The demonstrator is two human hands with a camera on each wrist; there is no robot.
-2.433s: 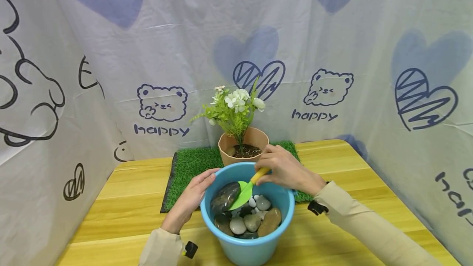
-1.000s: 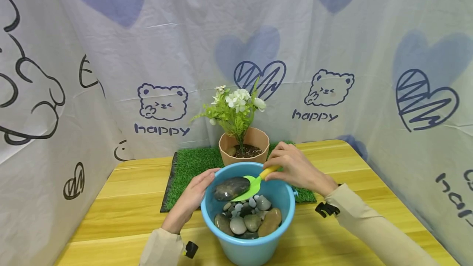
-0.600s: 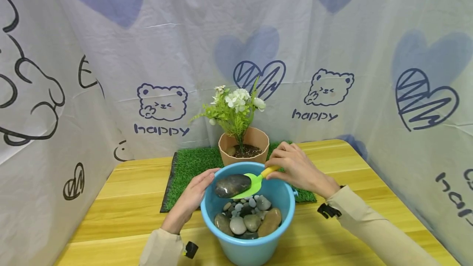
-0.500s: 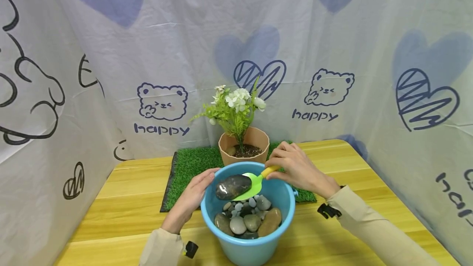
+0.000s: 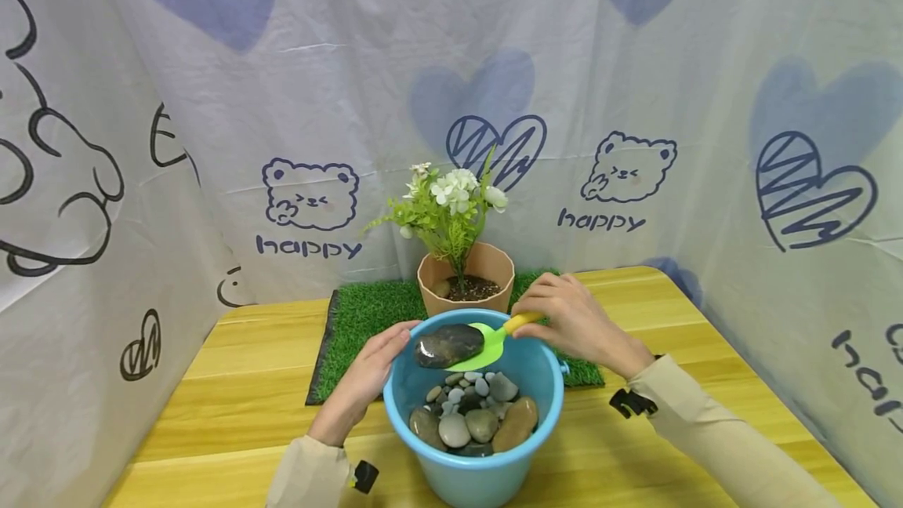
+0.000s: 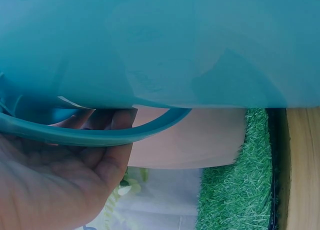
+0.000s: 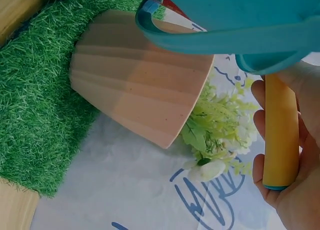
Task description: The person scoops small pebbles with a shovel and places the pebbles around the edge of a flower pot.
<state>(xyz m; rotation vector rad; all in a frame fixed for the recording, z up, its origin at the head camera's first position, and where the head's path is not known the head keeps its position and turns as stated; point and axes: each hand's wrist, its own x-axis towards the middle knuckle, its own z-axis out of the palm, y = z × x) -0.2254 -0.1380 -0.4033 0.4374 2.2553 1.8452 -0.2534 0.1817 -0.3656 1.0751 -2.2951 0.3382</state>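
Note:
My right hand [image 5: 564, 312] grips the yellow handle [image 7: 281, 132] of a small shovel, whose light green blade [image 5: 491, 346] is over the blue bucket [image 5: 474, 473]. A large dark, shiny stone [image 5: 449, 346] lies on that blade, above the other stones and near the bucket's back wall. At the bucket's left rim, my left hand [image 5: 370, 367] holds on; in the left wrist view its fingers show behind the curved blue bail [image 6: 100, 136]. Inside the bucket are grey, white and brown stones [image 5: 482, 425] of various sizes.
Just behind the bucket stands a peach flowerpot [image 5: 432, 294] with soil, a stone and a white-flowered plant [image 5: 451, 210]. The pot is on an artificial grass mat [image 5: 377, 300], laid on the wooden table [image 5: 233, 382]. Printed cloth [image 5: 339, 77] surrounds the table's back and sides.
The shovel has risen inside the bucket and shifted slightly right with my right hand, lifting the dark stone off the others. Small pebbles beneath are now visible. My left hand keeps its place.

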